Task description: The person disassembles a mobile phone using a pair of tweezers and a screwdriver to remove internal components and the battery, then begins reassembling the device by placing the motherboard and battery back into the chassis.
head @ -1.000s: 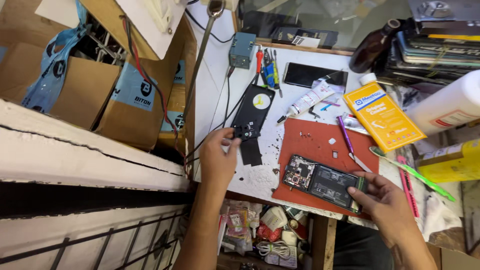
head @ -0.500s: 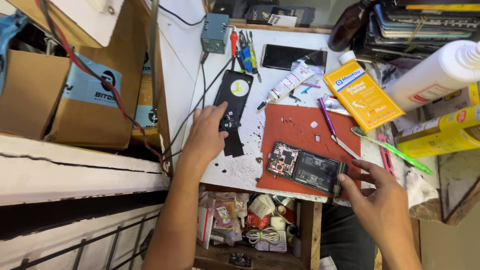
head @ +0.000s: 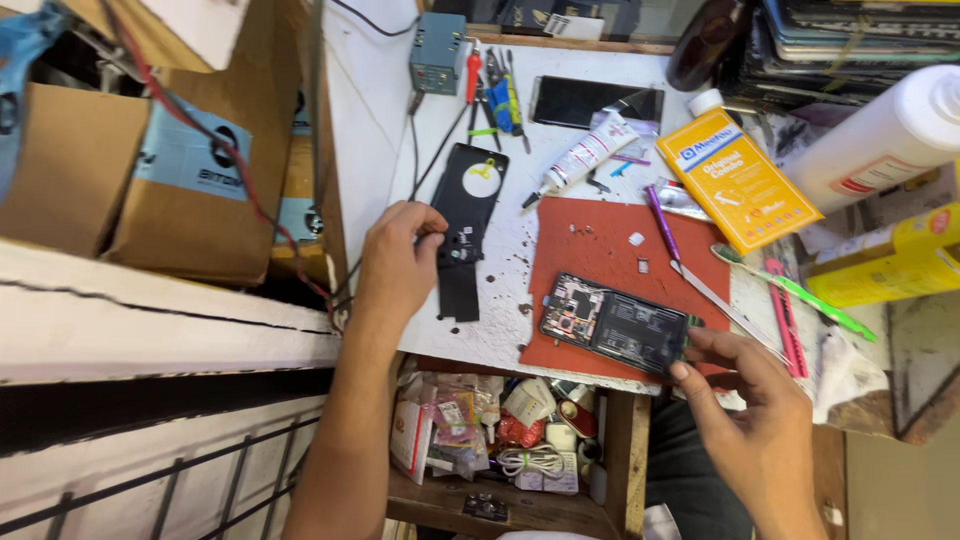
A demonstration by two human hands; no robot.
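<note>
- Your left hand (head: 395, 265) pinches the black back cover (head: 468, 225) at its edge — fingertips clamped on it.
- Your right hand (head: 755, 415) grips the opened phone (head: 615, 325) by its end; red mat (head: 600, 235) lies beneath.

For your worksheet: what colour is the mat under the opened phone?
Red mat, seen in the head view.

Bright, even overhead light; soft short shadows. Mild glare on white bottle (head: 880, 135). Centre sharp, slight motion blur, wide-angle bending toward frame edges.
</note>
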